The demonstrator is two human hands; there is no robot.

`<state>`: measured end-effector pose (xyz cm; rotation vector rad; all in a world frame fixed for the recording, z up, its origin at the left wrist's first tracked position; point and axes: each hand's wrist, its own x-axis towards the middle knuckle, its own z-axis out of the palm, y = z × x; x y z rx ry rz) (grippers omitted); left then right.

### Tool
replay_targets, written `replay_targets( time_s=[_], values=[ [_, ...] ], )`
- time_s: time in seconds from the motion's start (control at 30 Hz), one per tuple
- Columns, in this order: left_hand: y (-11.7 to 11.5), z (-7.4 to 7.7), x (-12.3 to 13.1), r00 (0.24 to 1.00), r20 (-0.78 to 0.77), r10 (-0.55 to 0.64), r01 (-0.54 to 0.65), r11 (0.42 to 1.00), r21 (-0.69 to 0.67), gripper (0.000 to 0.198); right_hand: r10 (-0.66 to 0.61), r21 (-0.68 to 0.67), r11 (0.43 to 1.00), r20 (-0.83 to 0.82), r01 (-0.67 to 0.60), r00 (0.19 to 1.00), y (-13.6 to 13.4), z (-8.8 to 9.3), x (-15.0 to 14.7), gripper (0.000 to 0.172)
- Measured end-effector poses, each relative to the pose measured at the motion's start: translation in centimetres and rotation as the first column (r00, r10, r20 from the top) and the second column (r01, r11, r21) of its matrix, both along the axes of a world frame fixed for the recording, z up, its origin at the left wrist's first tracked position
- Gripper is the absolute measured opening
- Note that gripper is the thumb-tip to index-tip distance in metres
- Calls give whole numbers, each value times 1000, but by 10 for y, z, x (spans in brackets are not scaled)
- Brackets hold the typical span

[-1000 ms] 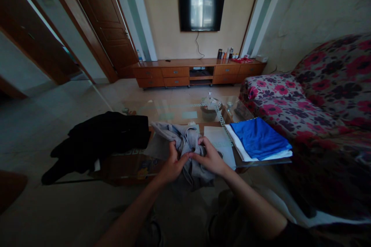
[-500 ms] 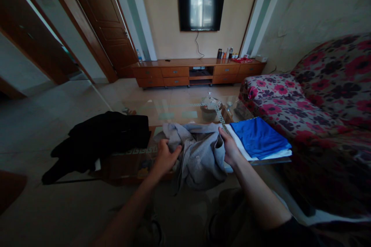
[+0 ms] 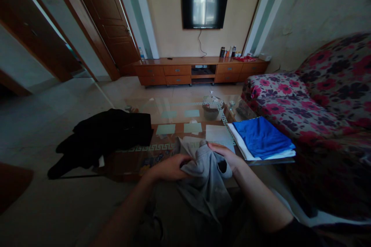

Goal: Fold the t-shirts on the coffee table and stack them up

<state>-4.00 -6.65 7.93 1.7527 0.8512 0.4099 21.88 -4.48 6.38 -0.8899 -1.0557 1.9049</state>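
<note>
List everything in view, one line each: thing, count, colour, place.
grey garment: one, grey, held at the table's near edge, hanging down toward the lap
black garment: one, black, heaped on the table's left end
blue cloth: one, blue, folded, on top of the white cloth
white cloth: one, white, folded, at the table's right end
glass table: one, clear top with patterned border, in front of the person
sofa: one, red and dark floral, on the right
television: one, black, on the far wall
cabinet: one, brown wood, below the television
left hand: one, gripping the grey garment
right hand: one, gripping the grey garment
</note>
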Motion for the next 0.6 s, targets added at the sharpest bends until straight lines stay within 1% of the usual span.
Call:
replay_targets(
  time_s=[0.03,0.07,0.13,0.2,0.23,0.3,0.37,0.43,0.5,0.53,0.57,0.6],
  values=[
    [-1,2,-3,999,-31,-15,14,999,-31,32,17,-28,999,-13,-17,1000,1,1,3,42],
    [-1,3,-7,998,-62,-6,2,998,-65,28,39,-59,997,-33,-41,999,2,2,7,46],
    [-3,4,-14,995,-76,72,-84,982,-167,32,53,-68,996,-79,-58,996,4,4,14,56],
    [-4,3,-20,977,25,214,-195,929,-316,41,33,-19,999,-110,-35,993,6,6,19,59],
    [-4,2,-22,945,109,308,-245,890,-384,46,34,10,999,-114,-33,993,6,8,21,59],
    [-1,1,-23,831,271,486,-322,817,-479,52,80,80,994,-75,-74,994,6,11,23,58],
    [2,3,-23,708,372,600,-385,770,-509,56,205,167,963,46,-209,978,7,15,24,59],
    [6,8,-22,620,424,660,-441,740,-508,58,341,233,895,193,-381,920,10,15,25,54],
    [8,13,-24,559,454,694,-484,718,-500,59,435,255,824,286,-506,854,13,12,27,44],
    [9,15,-25,539,465,702,-498,711,-496,60,451,256,809,306,-529,838,15,10,28,39],
    [10,16,-27,528,472,706,-505,708,-493,60,438,256,817,309,-517,844,17,7,29,35],
    [11,16,-28,522,476,708,-510,706,-491,61,395,250,846,297,-470,869,18,5,30,32]
  ],
)
